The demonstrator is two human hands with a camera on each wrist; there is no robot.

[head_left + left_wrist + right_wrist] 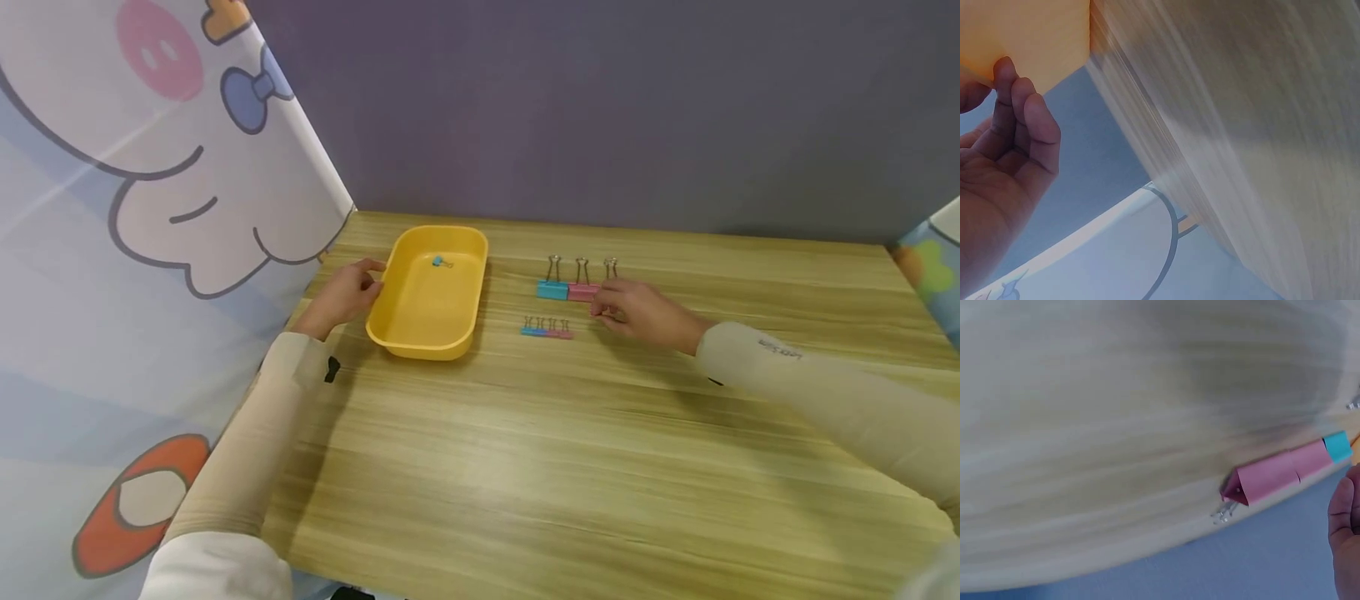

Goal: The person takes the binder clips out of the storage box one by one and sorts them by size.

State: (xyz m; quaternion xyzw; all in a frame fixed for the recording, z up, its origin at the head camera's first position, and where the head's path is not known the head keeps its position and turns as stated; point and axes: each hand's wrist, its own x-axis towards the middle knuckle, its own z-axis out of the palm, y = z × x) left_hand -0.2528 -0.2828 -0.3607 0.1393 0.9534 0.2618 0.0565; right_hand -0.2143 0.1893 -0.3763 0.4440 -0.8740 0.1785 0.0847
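Observation:
My left hand pinches the left rim of a yellow tray; the left wrist view shows thumb and fingertips at the tray's wall. Inside lies a small teal binder clip. Right of the tray stands a row of large binder clips, one teal and two pink, handles toward the back. My right hand, fingers slightly bent, is at the row's right end and partly hides the last pink clip in the head view. Nothing shows in its grasp. Small blue and pink binder clips form a shorter row in front.
The wooden table meets a dark grey wall panel at the back. A cartoon-printed sheet borders the left side, close to my left arm. A small black object shows beside my left wrist.

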